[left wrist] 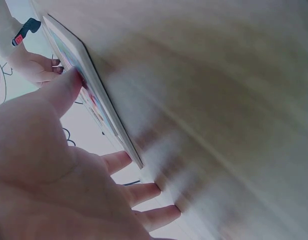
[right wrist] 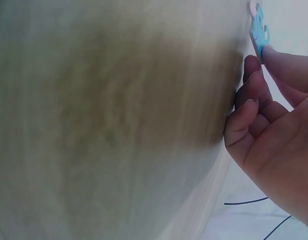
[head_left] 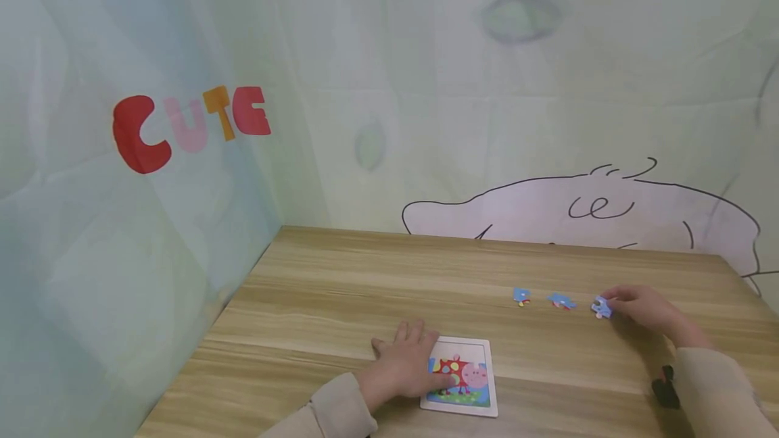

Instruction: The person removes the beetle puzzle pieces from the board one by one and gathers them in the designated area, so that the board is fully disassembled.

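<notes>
My right hand [head_left: 644, 308] pinches a blue jigsaw piece [head_left: 601, 307] between thumb and finger at the right end of a row. In the right wrist view the piece [right wrist: 259, 30] is tilted up at the fingertips, the other fingers curled near the tabletop. My left hand [head_left: 406, 367] lies with spread fingers on the left edge of a white-framed puzzle board [head_left: 459, 409]. Its thumb rests on the picture of a red spotted animal with a pink face; the left wrist view shows the other fingertips on the table beside the board [left wrist: 93, 75].
Two more blue jigsaw pieces, one [head_left: 521, 296] at left and one [head_left: 561, 301] in the middle, lie on the wooden table [head_left: 341, 296]. A dark device [head_left: 666, 387] sits at the right wrist. Printed cloth walls [head_left: 341, 86] stand along the table's back and left.
</notes>
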Demonstrator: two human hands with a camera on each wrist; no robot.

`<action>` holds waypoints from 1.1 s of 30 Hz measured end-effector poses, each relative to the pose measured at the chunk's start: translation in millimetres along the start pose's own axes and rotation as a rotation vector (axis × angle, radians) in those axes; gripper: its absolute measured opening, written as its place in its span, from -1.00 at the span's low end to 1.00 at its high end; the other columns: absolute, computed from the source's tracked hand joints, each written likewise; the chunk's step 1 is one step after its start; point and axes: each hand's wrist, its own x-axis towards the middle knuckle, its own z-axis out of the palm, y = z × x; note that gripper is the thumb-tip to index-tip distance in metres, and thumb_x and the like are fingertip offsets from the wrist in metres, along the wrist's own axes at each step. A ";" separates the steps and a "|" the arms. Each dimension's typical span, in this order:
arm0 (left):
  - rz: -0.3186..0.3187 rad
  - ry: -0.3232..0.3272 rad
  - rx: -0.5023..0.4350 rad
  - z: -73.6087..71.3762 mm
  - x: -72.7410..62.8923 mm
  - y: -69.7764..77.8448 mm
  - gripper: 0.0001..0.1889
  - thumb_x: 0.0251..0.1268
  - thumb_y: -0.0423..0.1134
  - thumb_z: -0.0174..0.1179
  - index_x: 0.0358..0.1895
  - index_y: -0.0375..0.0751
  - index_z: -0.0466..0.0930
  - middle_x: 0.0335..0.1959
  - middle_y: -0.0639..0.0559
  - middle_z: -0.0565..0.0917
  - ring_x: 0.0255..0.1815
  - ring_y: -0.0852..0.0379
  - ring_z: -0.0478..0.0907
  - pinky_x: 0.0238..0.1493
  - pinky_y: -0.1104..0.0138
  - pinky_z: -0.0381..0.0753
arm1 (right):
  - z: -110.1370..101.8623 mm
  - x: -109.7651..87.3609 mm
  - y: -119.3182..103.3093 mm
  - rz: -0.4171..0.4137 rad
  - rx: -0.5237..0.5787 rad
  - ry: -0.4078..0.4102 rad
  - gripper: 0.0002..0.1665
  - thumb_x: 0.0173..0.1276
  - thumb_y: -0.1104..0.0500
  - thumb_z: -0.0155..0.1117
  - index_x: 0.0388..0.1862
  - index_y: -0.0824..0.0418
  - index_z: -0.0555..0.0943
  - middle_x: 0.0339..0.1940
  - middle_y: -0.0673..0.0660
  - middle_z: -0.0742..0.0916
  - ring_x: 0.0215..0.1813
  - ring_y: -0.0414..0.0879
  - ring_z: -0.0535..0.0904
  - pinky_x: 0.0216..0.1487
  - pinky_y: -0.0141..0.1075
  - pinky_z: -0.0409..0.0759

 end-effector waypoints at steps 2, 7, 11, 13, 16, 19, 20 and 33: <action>0.000 0.005 -0.001 0.5 -0.1 -0.2 -0.12 0.06 0.42 0.17 0.40 -0.01 0.31 0.48 -0.17 0.20 0.48 -0.31 0.06 0.04 -0.56 0.04 | 0.4 1.2 0.2 0.003 -0.014 -0.003 -0.59 0.44 0.17 0.05 0.06 0.50 0.52 -0.13 0.40 0.64 -0.21 0.01 0.50 -0.26 -0.20 0.46; 0.005 0.015 -0.002 0.7 -0.6 -0.5 -0.12 0.06 0.42 0.17 0.39 -0.01 0.32 0.47 -0.17 0.21 0.47 -0.31 0.07 0.03 -0.56 0.06 | 0.7 2.1 -1.1 -0.011 -0.048 0.011 -0.60 0.43 0.17 0.05 0.04 0.49 0.54 -0.04 0.52 0.61 -0.12 0.17 0.54 -0.16 0.00 0.50; 0.009 0.015 -0.002 0.4 -0.7 -0.8 -0.13 0.06 0.42 0.16 0.40 0.00 0.32 0.48 -0.16 0.20 0.47 -0.31 0.07 0.03 -0.57 0.05 | 0.9 1.7 -3.6 -0.038 -0.075 0.029 -0.63 0.43 0.21 0.04 0.01 0.49 0.55 -0.01 0.57 0.59 -0.08 0.29 0.54 -0.11 0.11 0.49; 0.009 0.014 -0.002 0.0 -0.9 -0.8 -0.13 0.07 0.42 0.16 0.39 0.00 0.32 0.48 -0.16 0.20 0.47 -0.32 0.07 0.03 -0.57 0.05 | 1.5 1.3 -5.4 -0.030 -0.083 0.030 -0.63 0.43 0.21 0.04 0.01 0.48 0.55 0.01 0.59 0.57 -0.04 0.38 0.52 -0.07 0.17 0.48; 0.008 0.010 -0.005 -0.8 -1.3 -0.5 -0.13 0.07 0.41 0.16 0.39 -0.01 0.32 0.48 -0.16 0.20 0.47 -0.32 0.06 0.03 -0.57 0.05 | 1.7 0.7 -8.3 -0.022 -0.089 0.022 -0.63 0.43 0.22 0.03 0.01 0.49 0.55 0.02 0.63 0.54 0.05 0.51 0.46 -0.01 0.28 0.42; 0.007 0.007 -0.005 -1.1 -1.6 -0.6 -0.13 0.07 0.41 0.16 0.39 -0.02 0.32 0.48 -0.17 0.19 0.47 -0.32 0.06 0.04 -0.57 0.05 | 2.1 0.2 -10.2 -0.004 -0.093 0.013 -0.64 0.43 0.22 0.02 0.02 0.48 0.54 0.03 0.63 0.53 0.06 0.53 0.44 0.00 0.29 0.42; 0.007 0.005 -0.005 -1.1 -1.8 -0.7 -0.13 0.07 0.41 0.16 0.39 -0.02 0.31 0.48 -0.17 0.19 0.47 -0.32 0.06 0.04 -0.57 0.05 | 1.9 0.1 -11.0 0.003 -0.090 0.011 -0.64 0.43 0.23 0.01 0.02 0.48 0.54 0.04 0.63 0.53 0.06 0.52 0.44 0.00 0.29 0.42; 0.052 0.024 -0.064 -0.8 -5.8 -7.9 -0.11 0.08 0.40 0.16 0.41 -0.06 0.28 0.46 -0.20 0.22 0.46 -0.32 0.09 0.08 -0.54 0.05 | 1.3 3.3 -6.3 0.028 -0.096 -0.011 -0.54 0.46 0.10 0.02 0.08 0.47 0.50 0.06 0.63 0.51 0.05 0.50 0.45 -0.03 0.26 0.45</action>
